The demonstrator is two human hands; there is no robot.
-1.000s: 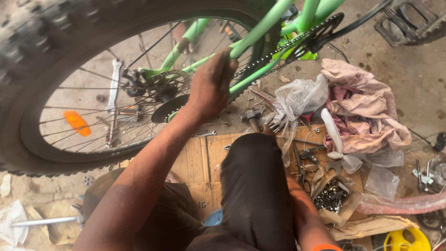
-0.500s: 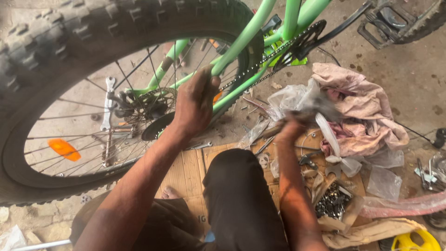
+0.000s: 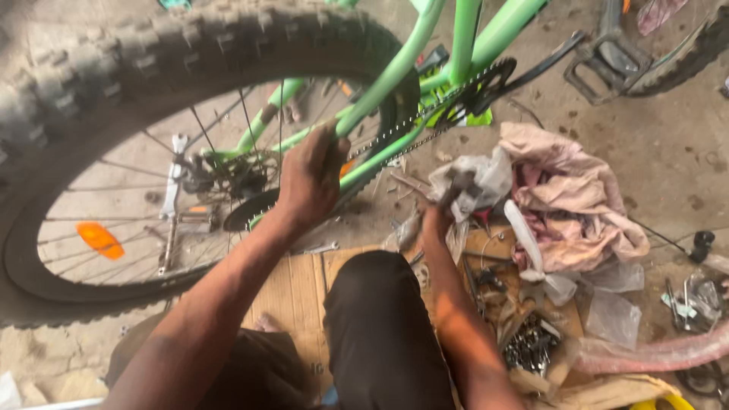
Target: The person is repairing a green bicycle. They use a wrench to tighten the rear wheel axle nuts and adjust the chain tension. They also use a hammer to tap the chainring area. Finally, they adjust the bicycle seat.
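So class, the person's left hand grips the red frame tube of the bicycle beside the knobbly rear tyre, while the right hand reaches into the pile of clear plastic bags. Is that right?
Not quite: the frame tube is light green, not red, as the head view shows. The rest holds: the left hand grips it beside the knobbly rear tyre, and the right hand reaches into the clear plastic bags.

I see no labels, signs or screens, only loose packaging. A crumpled whitish plastic bag lies on the ground right by my right hand, which is closed on a small dark tool (can't tell if it touches the bag). Two clear plastic bags, flat and empty-looking, lie right of the cardboard sheet. Another clear bag with small metal parts lies at the right edge.
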